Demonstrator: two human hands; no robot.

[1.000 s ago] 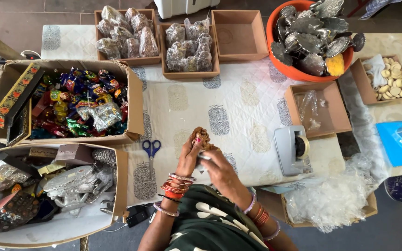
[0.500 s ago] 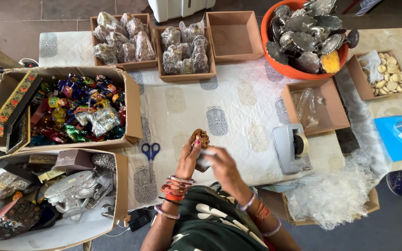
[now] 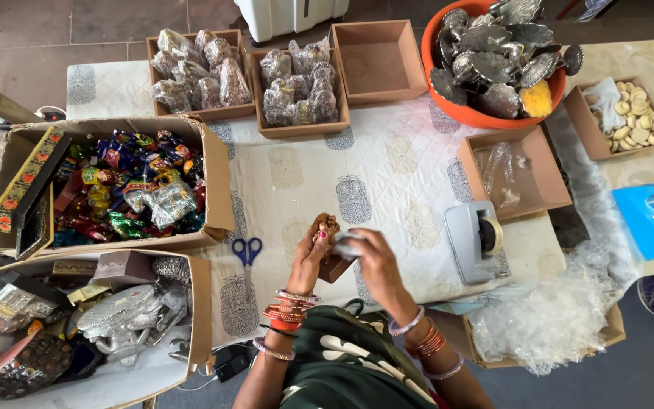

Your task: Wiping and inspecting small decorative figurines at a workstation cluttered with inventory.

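With the left hand point(image 3: 310, 256) pinching the brown figure point(image 3: 325, 224), the right hand point(image 3: 369, 254), gripping clear wrap point(image 3: 346, 244), should pull it taut.

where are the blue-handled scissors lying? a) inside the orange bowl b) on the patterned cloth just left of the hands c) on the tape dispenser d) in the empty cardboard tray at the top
b: the scissors lie flat on the cloth, beside the left hand.

Both hands, left point(image 3: 310, 256) and right point(image 3: 372, 254), raised together, fingers curled.
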